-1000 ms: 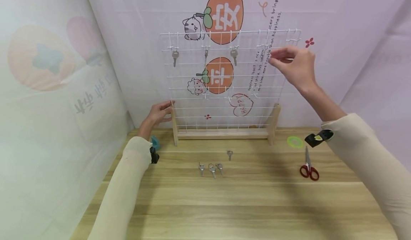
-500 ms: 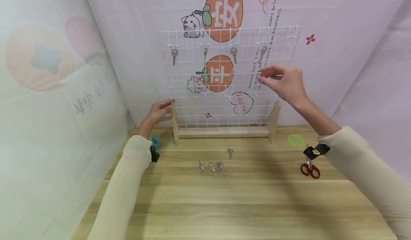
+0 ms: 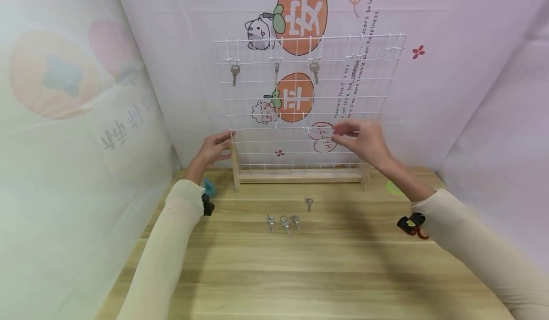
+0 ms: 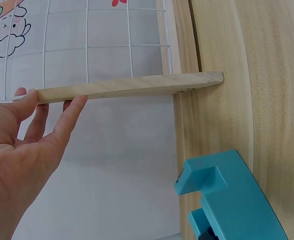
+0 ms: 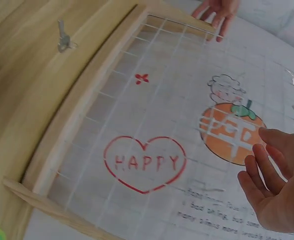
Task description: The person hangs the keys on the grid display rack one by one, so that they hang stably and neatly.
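By the left hand, the side post of the wire rack is pinched. The right hand is released, fingers loosely bent, before the rack. Near its top, keys are hung nearly vertical, blades downward; four loose keys are laid on the table, blades toward the person. Behind, "HAPPY" is printed inside a red heart.

Rack nearer in both wrist views.

wooden table under four keys, grid rack, teal object
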